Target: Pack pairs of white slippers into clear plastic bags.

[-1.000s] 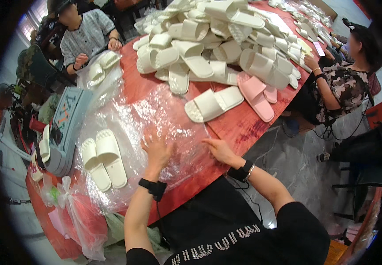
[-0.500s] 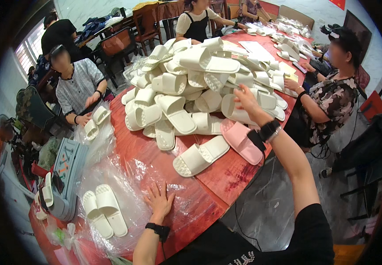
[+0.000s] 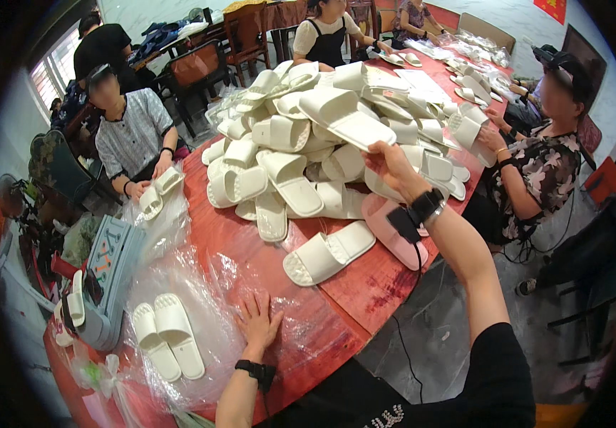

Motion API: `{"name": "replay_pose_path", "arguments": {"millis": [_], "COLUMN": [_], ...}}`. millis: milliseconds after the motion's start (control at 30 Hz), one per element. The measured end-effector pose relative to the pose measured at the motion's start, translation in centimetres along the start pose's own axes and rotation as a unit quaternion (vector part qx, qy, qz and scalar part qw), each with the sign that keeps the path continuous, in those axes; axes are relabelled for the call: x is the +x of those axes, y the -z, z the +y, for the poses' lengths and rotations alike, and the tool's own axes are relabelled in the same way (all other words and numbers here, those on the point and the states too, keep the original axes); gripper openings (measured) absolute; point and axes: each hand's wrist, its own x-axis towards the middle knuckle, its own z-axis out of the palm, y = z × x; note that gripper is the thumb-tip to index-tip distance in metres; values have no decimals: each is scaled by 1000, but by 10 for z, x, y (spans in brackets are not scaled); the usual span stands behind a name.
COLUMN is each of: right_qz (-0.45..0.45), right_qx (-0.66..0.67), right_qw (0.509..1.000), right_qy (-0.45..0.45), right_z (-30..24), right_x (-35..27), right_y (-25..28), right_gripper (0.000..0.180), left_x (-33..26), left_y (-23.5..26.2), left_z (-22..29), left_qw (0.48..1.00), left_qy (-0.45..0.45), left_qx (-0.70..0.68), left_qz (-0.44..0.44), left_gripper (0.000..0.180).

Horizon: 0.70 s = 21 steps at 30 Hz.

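Bare tabletop edge (image 3: 344,351) near left hand (image 3: 259,324)

Since half a second back: my right grip (image 3: 393,171), empty then, now pinches a white slipper (image 3: 345,118) by its heel, tipped down. Co-worker at right (image 3: 545,164) now holds up another slipper (image 3: 467,128).

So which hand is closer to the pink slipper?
Right: the right hand is just past the far end of the pink slipper. The left hand is farther off, to its left.
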Motion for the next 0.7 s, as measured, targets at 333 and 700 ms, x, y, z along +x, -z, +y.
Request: {"name": "replay_pose_path", "arguments": {"millis": [333,700], "right_qz": [-138,-191], "right_qx": [-4,13], "right_qw": [982,884], "right_qy": [-125,-426], "right_z": [98,236], "right_x": [-193,-277], "right_y": [-10,-56], "right_gripper": [45,33], "left_x": [-7,-41], "left_y": [-6,-6], "left_z": [-16,-75], "left_qw": [983,687], "left_qy": [-4,100], "left_qx": [-153,-719], "left_qz": [99,40], "left_gripper": [58,34]}}
